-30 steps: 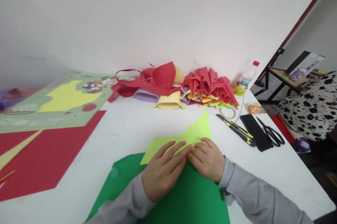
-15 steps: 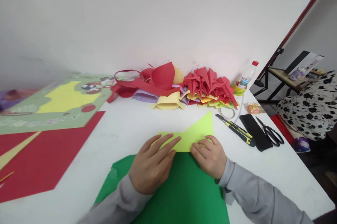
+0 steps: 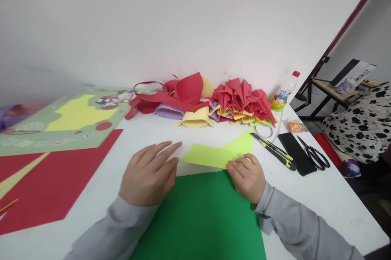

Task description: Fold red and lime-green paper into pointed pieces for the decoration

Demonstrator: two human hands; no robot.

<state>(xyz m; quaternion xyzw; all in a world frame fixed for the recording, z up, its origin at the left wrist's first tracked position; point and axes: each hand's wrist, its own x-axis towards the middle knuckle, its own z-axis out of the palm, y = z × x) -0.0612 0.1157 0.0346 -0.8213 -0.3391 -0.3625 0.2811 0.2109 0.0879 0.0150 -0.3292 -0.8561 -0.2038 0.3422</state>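
Observation:
A folded yellow-green piece of paper (image 3: 210, 155) lies across the middle of the table, with a pointed part rising at its right. My right hand (image 3: 248, 177) grips its lower right edge with curled fingers. To the left of it is my left hand (image 3: 149, 174), open, its fingers stretched out and apart from the paper. Beneath both hands spreads a large green sheet (image 3: 207, 215), its left part hidden by my left hand and sleeve.
Rolled and folded red, purple and yellow papers (image 3: 189, 91) line the wall. To the right lie a utility knife (image 3: 275, 152), a black case (image 3: 296, 154), scissors (image 3: 314, 154) and a bottle (image 3: 284, 93). At left, a green board (image 3: 91, 139) rests on red paper (image 3: 61, 186).
My left hand has let go of the yellow-green paper and moved left. The paper has shifted slightly up and to the right, with my right hand still on it.

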